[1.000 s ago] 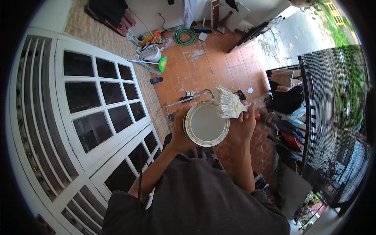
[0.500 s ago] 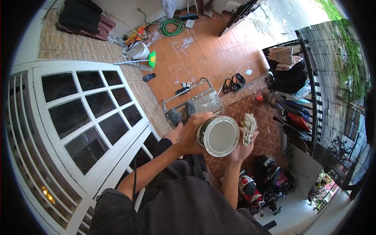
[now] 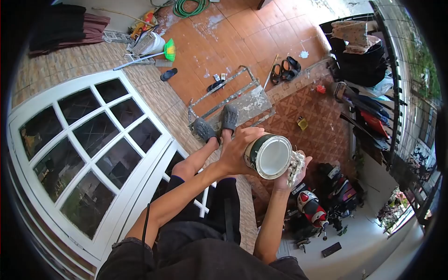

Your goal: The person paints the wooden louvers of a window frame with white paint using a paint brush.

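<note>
My left hand (image 3: 240,151) is wrapped round the side of a dark-labelled paint can (image 3: 273,157). The can tilts so that its round mouth faces me, pale inside, with a whitish rim. Close against the can's right side, my right hand (image 3: 299,173) holds a shaggy off-white rag (image 3: 294,169) across the palm and fingers. Part of the right palm is hidden behind the can and rag. Both hands are out in front of my body, high over the floor.
My clogs (image 3: 228,116) stand on a paint-spattered metal step platform (image 3: 247,109). A white paned window (image 3: 88,135) is at left. Sandals (image 3: 284,70), a green broom (image 3: 170,50) and a hose (image 3: 191,7) lie beyond. Motorbikes (image 3: 312,205) stand at lower right, a loaded clothes rack (image 3: 368,70) above them.
My view has tilted and shifted, showing more of my legs and the platform. The can has turned so its mouth shows more openly, and the rag now sits closer against it.
</note>
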Demonstrator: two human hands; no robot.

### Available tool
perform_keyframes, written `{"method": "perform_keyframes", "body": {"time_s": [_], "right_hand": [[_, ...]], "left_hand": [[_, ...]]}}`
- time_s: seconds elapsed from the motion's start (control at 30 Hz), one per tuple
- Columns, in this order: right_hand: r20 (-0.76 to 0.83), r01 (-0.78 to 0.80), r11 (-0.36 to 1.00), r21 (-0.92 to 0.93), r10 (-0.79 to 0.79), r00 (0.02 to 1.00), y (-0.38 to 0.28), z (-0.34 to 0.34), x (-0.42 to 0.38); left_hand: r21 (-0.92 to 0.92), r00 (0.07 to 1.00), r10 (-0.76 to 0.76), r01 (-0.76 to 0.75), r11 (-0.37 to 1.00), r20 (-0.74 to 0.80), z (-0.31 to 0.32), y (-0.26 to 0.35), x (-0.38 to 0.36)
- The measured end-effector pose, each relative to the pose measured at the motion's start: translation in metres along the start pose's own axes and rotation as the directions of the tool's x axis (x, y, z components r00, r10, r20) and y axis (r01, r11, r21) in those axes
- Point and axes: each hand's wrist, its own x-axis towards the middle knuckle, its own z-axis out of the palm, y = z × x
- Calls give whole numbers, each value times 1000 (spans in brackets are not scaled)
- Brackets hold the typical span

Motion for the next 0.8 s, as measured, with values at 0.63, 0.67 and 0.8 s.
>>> {"method": "perform_keyframes", "body": {"time_s": [0.63, 0.67, 0.8], "right_hand": [[-312, 4, 968, -250, -84, 946, 3, -402, 183], [-323, 2, 965, -263, -90, 942, 4, -420, 190], [-357, 9, 962, -273, -109, 928, 2, -487, 219]], "left_hand": [[72, 977, -187, 180, 981, 106, 141, -374, -75], [44, 980, -165, 161, 986, 113, 146, -392, -77], [21, 971, -181, 180, 983, 158, 165, -456, -85]]}}
